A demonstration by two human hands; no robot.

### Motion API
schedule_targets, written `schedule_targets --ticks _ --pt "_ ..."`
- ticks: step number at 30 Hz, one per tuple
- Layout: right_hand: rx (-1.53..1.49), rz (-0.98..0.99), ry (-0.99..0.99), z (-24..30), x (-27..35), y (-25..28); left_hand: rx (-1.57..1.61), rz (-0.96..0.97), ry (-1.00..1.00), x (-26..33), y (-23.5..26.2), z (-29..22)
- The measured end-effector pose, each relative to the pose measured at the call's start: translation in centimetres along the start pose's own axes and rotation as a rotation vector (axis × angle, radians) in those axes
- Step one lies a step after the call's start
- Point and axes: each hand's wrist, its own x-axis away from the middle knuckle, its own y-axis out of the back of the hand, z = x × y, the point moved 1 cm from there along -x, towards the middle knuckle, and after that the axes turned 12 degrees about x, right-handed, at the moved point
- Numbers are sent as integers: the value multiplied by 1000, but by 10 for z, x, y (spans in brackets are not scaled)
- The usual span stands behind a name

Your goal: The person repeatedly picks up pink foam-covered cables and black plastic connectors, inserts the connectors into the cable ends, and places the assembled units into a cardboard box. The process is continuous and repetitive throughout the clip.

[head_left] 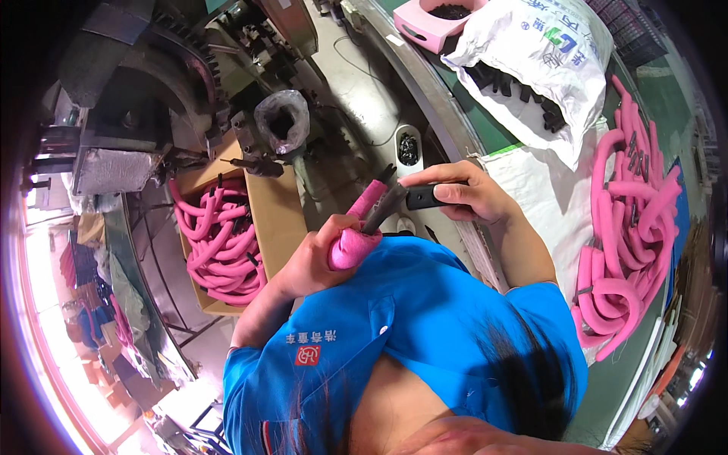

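In front of my chest, my left hand is closed around a pink foam-covered tube bent into a loop. Its rounded pink part shows at my fist, and a black tip sticks out at its far end. Beside it, a dark grey tapered piece comes out of the same grip; its kind I cannot make out. My right hand pinches a flat black plastic piece with small holes. The right index finger reaches to the grey piece's tip.
At left, a cardboard box holds several pink foam tubes. Dark machinery stands behind it. On the right bench lie more pink tubes, a white sack of black pieces and a pink bin. A white tray sits ahead.
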Motion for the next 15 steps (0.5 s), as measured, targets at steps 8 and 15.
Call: schedule_targets --ticks 8,15 --pt "21 29 -96 0 -23 6 26 17 -89 21 12 19" --pt "25 198 -171 9 -66 -29 105 -63 -67 46 31 13"
